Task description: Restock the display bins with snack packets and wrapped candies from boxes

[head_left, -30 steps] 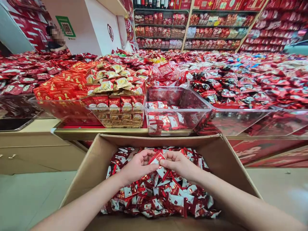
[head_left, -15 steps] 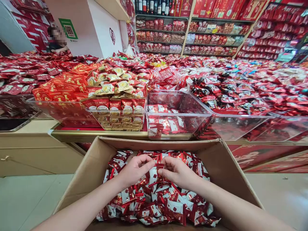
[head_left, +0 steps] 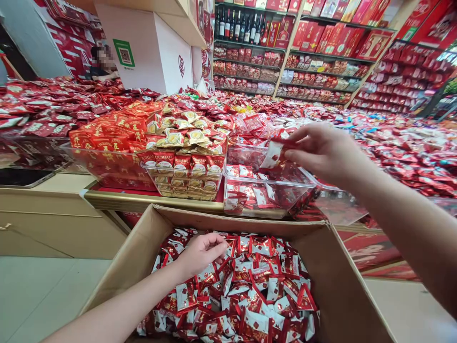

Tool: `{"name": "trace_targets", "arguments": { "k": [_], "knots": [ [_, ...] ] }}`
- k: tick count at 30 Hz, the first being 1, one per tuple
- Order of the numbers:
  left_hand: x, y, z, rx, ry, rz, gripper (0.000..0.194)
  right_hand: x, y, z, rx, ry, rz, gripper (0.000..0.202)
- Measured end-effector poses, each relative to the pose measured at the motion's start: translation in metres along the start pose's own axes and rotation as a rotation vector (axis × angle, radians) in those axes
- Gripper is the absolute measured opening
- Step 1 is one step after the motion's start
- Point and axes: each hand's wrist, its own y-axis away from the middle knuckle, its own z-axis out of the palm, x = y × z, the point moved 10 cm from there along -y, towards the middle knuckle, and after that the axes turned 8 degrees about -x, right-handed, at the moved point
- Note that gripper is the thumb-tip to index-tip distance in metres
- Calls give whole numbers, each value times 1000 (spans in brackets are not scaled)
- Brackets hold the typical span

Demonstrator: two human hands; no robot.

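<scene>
My right hand (head_left: 321, 147) is raised over the clear plastic bin (head_left: 266, 183). Its thumb and fingers pinch one end of a red and white candy packet (head_left: 272, 155), which hangs tilted above the bin. Similar packets (head_left: 255, 190) lie low inside this bin. My left hand (head_left: 205, 252) hovers over the cardboard box (head_left: 352, 286), its fingers curled and thumb close to the index finger. Whether anything small is between them is hidden. Many red and white wrapped candies (head_left: 253, 290) fill the box below it.
A bin of durian packets (head_left: 183, 176) stands left of the clear bin, with red packets (head_left: 114, 147) beyond. Heaped candies (head_left: 403, 147) lie to the right. A dark tablet-like object (head_left: 24, 177) rests on the left counter. Shelves (head_left: 246, 69) and a person (head_left: 103, 64) are at the back.
My right hand has moved from the box up and right to above the clear bin, carrying a packet. My left hand has stayed over the box. The view has shifted slightly.
</scene>
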Motion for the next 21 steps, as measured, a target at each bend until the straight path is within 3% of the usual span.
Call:
{"name": "trace_targets", "arguments": {
  "k": [4, 7, 9, 14, 21],
  "knots": [
    [-8, -2, -2, -3, -69, -9, 25, 36, -32, 51, -433, 170, 156, 9],
    [-11, -3, -3, -10, -146, -5, 26, 54, -27, 95, -770, 10, 289, 13],
    [-13, -3, -4, -6, -195, -5, 25, 61, -18, 114, -911, -119, 393, 18],
    [-17, -3, -3, -23, -250, -41, 25, 64, -7, 137, -1031, -245, 511, 28],
    [-13, 0, -2, -22, -359, -25, 22, 70, 4, 151, -1134, -295, 553, 24]
  ]
}}
